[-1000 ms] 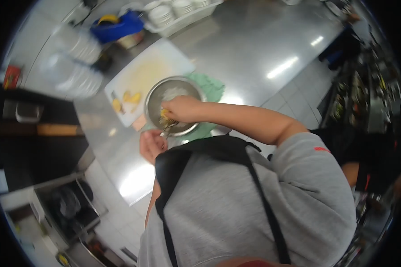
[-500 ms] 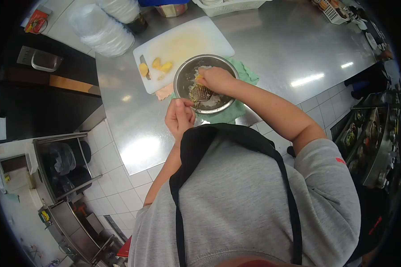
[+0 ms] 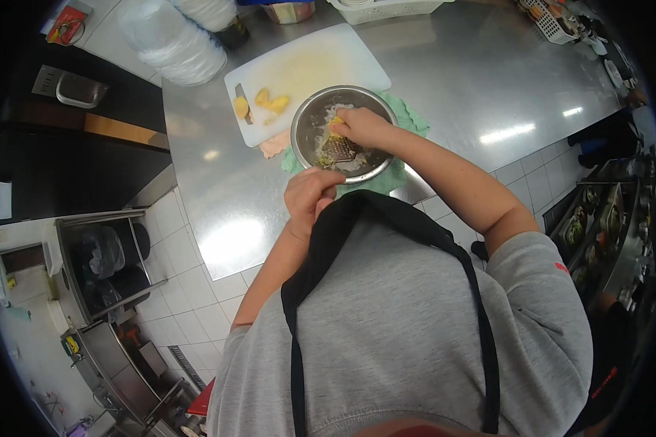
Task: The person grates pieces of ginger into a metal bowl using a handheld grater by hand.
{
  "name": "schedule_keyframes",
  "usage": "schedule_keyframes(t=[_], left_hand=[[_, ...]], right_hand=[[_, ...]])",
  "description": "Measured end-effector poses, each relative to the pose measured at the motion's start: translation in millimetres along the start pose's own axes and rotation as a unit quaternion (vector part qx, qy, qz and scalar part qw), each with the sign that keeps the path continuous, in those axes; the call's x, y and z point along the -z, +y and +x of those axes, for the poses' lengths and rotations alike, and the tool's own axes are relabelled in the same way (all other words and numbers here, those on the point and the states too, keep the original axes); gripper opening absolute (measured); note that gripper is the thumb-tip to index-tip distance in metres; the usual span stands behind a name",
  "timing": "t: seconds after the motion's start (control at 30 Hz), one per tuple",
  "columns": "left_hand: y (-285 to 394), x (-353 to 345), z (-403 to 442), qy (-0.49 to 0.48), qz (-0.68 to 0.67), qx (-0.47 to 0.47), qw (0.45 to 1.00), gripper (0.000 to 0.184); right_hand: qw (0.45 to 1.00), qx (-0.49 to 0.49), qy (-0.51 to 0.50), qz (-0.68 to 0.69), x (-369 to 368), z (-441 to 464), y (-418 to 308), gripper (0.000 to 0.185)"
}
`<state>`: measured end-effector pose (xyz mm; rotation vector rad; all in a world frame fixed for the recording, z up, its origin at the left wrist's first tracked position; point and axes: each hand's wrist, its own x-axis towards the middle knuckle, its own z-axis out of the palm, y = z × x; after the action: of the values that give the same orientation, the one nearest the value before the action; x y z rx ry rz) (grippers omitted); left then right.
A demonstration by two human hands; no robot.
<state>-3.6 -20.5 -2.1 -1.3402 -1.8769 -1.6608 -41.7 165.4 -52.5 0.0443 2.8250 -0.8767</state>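
Note:
A metal bowl (image 3: 299, 135) with pale shreds inside stands on a green cloth (image 3: 408, 116). Inside it, a small grater (image 3: 340, 150) slants up toward the far side. My right hand (image 3: 366, 128) reaches over the bowl and pinches a yellow piece (image 3: 336, 125) against the upper part of the grater. At the near left rim is my left hand (image 3: 310, 194), its fingers closed near the grater's lower end; what they grip is hidden. On the white cutting board (image 3: 321, 58), left of the bowl, lie several yellow pieces (image 3: 277, 104).
Plastic-wrapped stacks (image 3: 175, 47) stand at the table's back left. A white basket (image 3: 390, 10) is at the back edge, and another basket (image 3: 547, 20) at the far right. Food trays (image 3: 598, 218) line the right side, with another person (image 3: 605, 138) beyond.
The view has shifted, bringing the bowl lower in the frame than half a second ago. My left hand has turned, its fingers now reaching over the near rim. My right hand remains at the grater.

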Motion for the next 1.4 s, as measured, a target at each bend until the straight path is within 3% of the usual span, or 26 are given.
schedule_keyframes(t=[0.07, 0.13, 0.2, 0.27, 0.37, 0.47, 0.53, 0.57, 0.67, 0.73, 0.8, 0.9, 1.07, 1.13, 1.2, 1.27, 1.33, 1.4], left_hand=[[3, 5, 12, -0.006, -0.035, 0.033, 0.999, 0.043], [4, 16, 23, -0.049, -0.097, 0.123, 0.986, 0.056], [3, 18, 29, -0.029, -0.105, 0.151, 0.983, 0.061], [6, 19, 35, -0.054, -0.16, 0.22, 0.961, 0.081], [1, 13, 28, -0.03, -0.191, 0.242, 0.951, 0.068], [0, 16, 26, 0.001, -0.192, 0.274, 0.942, 0.069], [2, 13, 24, 0.006, -0.134, 0.315, 0.939, 0.069], [4, 10, 23, 0.002, -0.118, 0.33, 0.937, 0.068], [14, -3, 13, 0.005, -0.047, 0.289, 0.956, 0.069], [17, -6, 7, 0.027, -0.055, 0.287, 0.956, 0.068], [24, -12, 12, 0.054, -0.085, 0.291, 0.951, 0.066], [7, -21, -3, 0.045, -0.023, 0.295, 0.954, 0.064], [13, -14, 14, 0.104, -0.009, 0.278, 0.955, 0.06], [18, -7, 21, 0.079, -0.009, 0.309, 0.948, 0.06], [16, -5, 21, 0.06, -0.003, 0.304, 0.951, 0.06], [16, -7, 24, 0.061, 0.009, 0.303, 0.951, 0.057], [16, -2, 30, 0.073, -0.018, 0.303, 0.95, 0.055], [11, -2, 33, 0.091, -0.046, 0.306, 0.947, 0.052]], right_hand=[[1.0, 0.027, 0.011, 0.009, -2, -4, -1, 0.034], [0.999, 0.034, -0.002, 0.02, 5, -21, -19, 0.034], [0.998, 0.043, -0.015, 0.031, 12, -32, -30, 0.034], [0.999, 0.045, 0.006, 0.026, 14, -40, -29, 0.032], [0.998, -0.006, -0.013, -0.062, 9, -23, -4, 0.03], [1.0, -0.005, -0.016, 0.023, 8, -31, -32, 0.03], [0.999, 0.047, 0.008, 0.001, 17, -46, -51, 0.03], [0.999, 0.027, 0.019, 0.014, 13, -41, -40, 0.03], [1.0, 0.004, 0.01, 0.018, -5, -19, -9, 0.031], [0.996, 0.084, 0.012, -0.029, -8, -23, -21, 0.031], [0.993, 0.102, 0.021, 0.055, 0, -40, -49, 0.031], [0.997, 0.014, 0.022, 0.078, -1, -29, -29, 0.03], [0.999, 0.021, -0.004, 0.042, 11, -29, -37, 0.031], [0.994, 0.093, 0.009, 0.062, 12, -43, -51, 0.032], [0.993, 0.069, 0.029, 0.091, 6, -36, -30, 0.031], [0.999, -0.004, -0.02, 0.035, 11, -25, -17, 0.031], [0.999, 0.006, -0.026, 0.022, 12, -30, -30, 0.032], [0.995, 0.084, 0.01, 0.06, 15, -42, -47, 0.033]])
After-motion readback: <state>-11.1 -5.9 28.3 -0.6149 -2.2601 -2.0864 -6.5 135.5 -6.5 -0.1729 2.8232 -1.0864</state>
